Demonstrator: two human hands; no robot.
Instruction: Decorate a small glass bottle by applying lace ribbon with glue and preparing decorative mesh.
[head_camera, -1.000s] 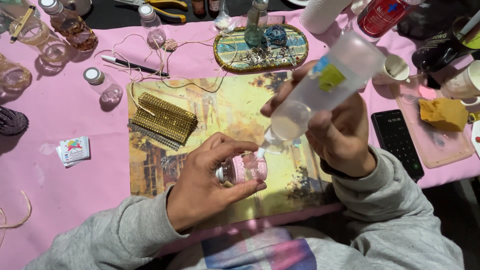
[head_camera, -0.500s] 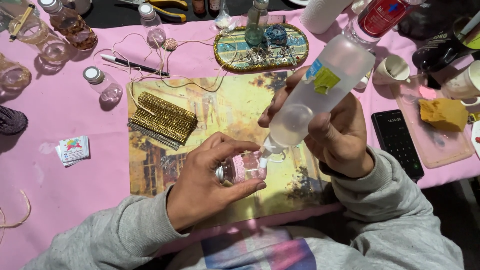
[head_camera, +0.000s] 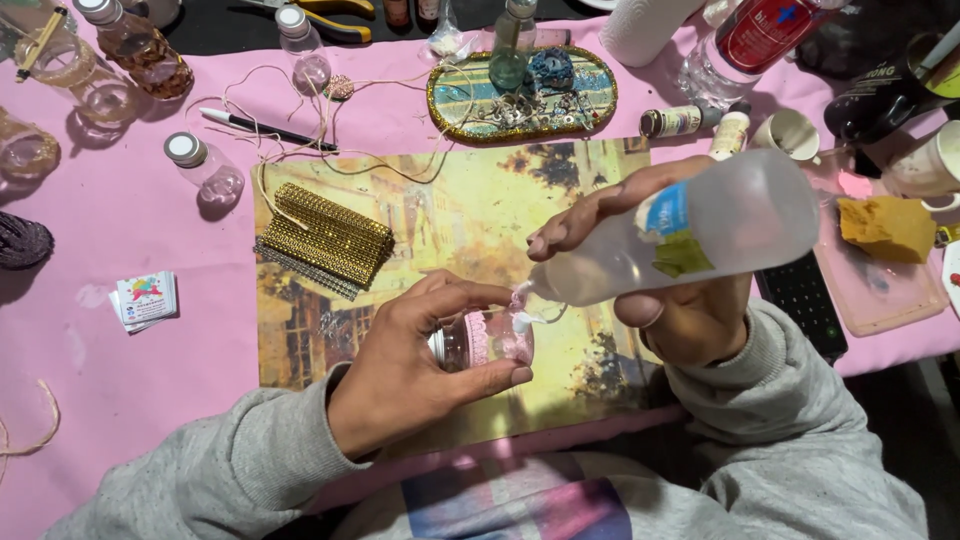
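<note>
Jar (head_camera: 490, 338), small and clear with a pink band and a bit of pink stuff at its mouth, lies on its side in your left hand (head_camera: 420, 375), held just above the picture mat (head_camera: 450, 220) at the near edge of the worktop (head_camera: 120, 240). That grip is closed around the jar, thumb on top and fingers underneath, with the mouth turned toward your right. Your right hand (head_camera: 680, 310) is clamped on the squeeze bottle (head_camera: 690, 235), which is tilted with its nozzle down and left so that the tip sits right at the jar's mouth; whether it touches the pink stuff or only hangs beside it is hard to tell. To do this well, keep the jar steady and let the bottle do the moving. Press lightly with the thumb and fingers so the liquid comes slowly, since the bottle looks partly empty and a hard squeeze may spit. Keep the tip over the spot you want wet, not the glass below it, because a run down the side would probably land on the mat. Turn the jar a little with your left fingers rather than swinging the bottle. The gold mesh strip (head_camera: 325, 240) and the cord (head_camera: 300, 165) lie well apart on the left, out of the drip path.
</note>
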